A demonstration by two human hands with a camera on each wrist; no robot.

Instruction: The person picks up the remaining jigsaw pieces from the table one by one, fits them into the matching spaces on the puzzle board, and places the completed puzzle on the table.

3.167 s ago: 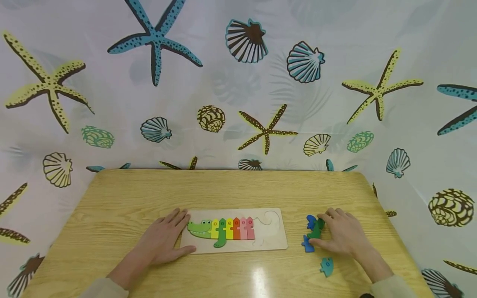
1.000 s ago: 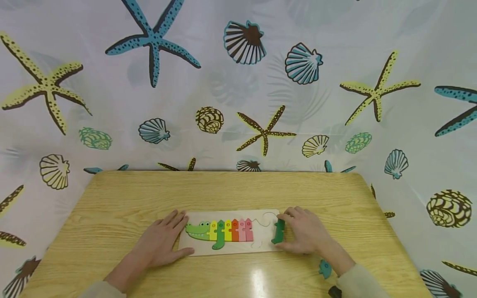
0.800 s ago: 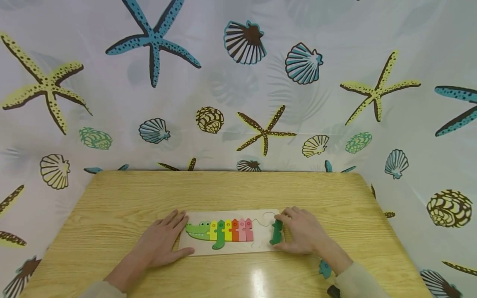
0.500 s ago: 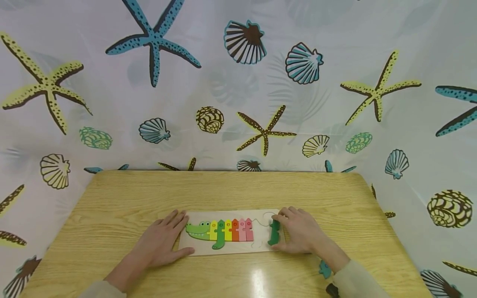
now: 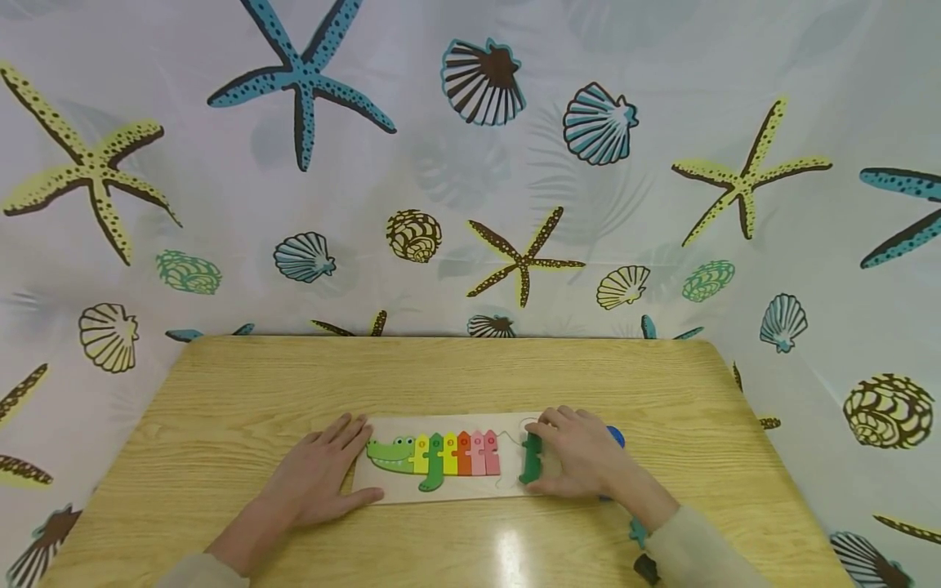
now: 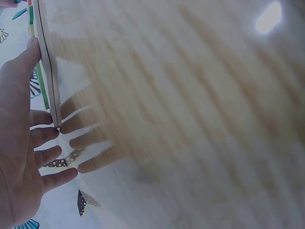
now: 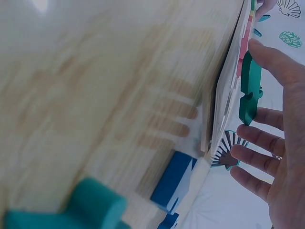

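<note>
A puzzle board (image 5: 470, 488) lies near the middle of the counter (image 5: 294, 384), its long sides roughly parallel to the counter's far edge. The dark green piece (image 5: 531, 459) is over the board's right part; bare, outlined board separates it from the last pink piece (image 5: 492, 453), and whether it touches the surface cannot be told. The right hand (image 5: 584, 457) has its grip on this piece, pinched at its ends between thumb and forefinger. The left hand (image 5: 316, 474) grips nothing: its extended fingers and thumb rest against the board's left corners. Toward the counter's right edge lie a blue piece (image 5: 616, 437) and a teal piece (image 5: 637, 532), both partly hidden by the right arm. The step in hand appears to be fitting the dark green piece; it is best kept level, its notches aligned with the pink edge, and pressed down evenly while the left hand steadies the board.
</note>
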